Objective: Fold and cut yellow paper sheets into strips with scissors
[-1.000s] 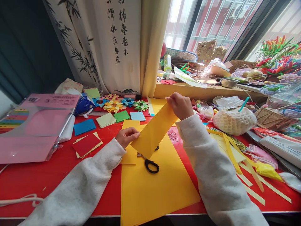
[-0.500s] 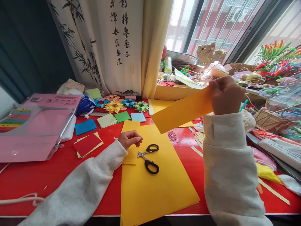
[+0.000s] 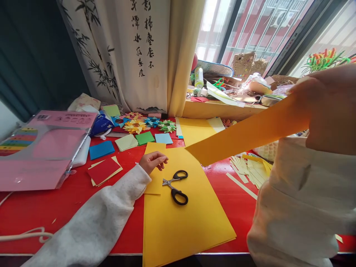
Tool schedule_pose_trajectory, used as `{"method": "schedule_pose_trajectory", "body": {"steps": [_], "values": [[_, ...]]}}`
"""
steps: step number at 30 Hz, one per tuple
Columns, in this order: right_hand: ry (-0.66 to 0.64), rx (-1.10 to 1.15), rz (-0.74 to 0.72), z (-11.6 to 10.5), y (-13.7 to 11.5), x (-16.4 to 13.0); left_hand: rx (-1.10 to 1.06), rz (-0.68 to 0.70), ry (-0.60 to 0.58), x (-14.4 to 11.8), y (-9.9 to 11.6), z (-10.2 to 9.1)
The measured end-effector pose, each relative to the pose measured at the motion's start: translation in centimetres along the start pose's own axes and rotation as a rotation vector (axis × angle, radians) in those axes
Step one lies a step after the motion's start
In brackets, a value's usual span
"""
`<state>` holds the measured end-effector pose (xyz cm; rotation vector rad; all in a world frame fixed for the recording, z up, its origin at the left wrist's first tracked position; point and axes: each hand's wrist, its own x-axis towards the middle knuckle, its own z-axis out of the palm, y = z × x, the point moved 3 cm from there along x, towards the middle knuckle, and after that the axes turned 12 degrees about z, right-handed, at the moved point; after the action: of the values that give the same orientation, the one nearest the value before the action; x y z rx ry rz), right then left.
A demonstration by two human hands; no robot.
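My right hand (image 3: 330, 107) is raised at the upper right, close to the camera, and grips one end of a yellow-orange paper strip (image 3: 244, 133). The strip slants down to the left, its free end above the table. Loosely curled, my left hand (image 3: 152, 162) rests on a smaller yellow paper piece (image 3: 152, 187), with nothing seen in its fingers. That piece overlaps the left edge of a large stack of yellow paper sheets (image 3: 189, 226). Black-handled scissors (image 3: 175, 186) lie on the stack with their blades parted, just right of my left hand.
Square paper stacks in red (image 3: 104, 171), blue (image 3: 101, 150) and green (image 3: 145, 138) lie at the left and back. Folded paper flowers (image 3: 135, 126) sit behind them. Pale paper strips (image 3: 251, 170) lie at the right. A pink plastic folder (image 3: 36, 163) stands left.
My right hand has moved right and nearer the camera, carrying the paper strip and uncovering pale strips on the table. My left hand and the scissors have stayed put.
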<state>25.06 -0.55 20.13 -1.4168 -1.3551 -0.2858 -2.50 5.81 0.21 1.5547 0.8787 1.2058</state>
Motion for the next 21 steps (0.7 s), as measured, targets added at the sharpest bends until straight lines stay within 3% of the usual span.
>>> {"method": "schedule_pose_trajectory", "body": {"steps": [2, 5, 9, 11, 15, 21], "values": [[-0.200, 0.078, 0.084, 1.0, 0.5, 0.3, -0.013, 0.004, 0.001, 0.0, 0.0, 0.1], [-0.425, 0.241, 0.107, 4.5, 1.1, 0.4, -0.046, -0.012, -0.027, 0.0, -0.3, 0.3], [-0.851, 0.247, 0.047, 12.2, 0.4, -2.8, -0.114, -0.053, -0.090, 0.0, -0.7, 0.6], [-0.982, 0.218, -0.047, 15.8, -0.7, -5.6, -0.144, -0.052, -0.100, 0.0, -0.7, 0.6], [-1.073, 0.110, -0.132, 20.1, -2.3, -10.6, -0.112, -0.030, -0.055, 0.1, -0.6, 0.2], [-1.084, 0.130, -0.151, 20.7, -2.3, -11.8, -0.045, -0.019, 0.052, 0.2, -1.0, -0.5]]}}
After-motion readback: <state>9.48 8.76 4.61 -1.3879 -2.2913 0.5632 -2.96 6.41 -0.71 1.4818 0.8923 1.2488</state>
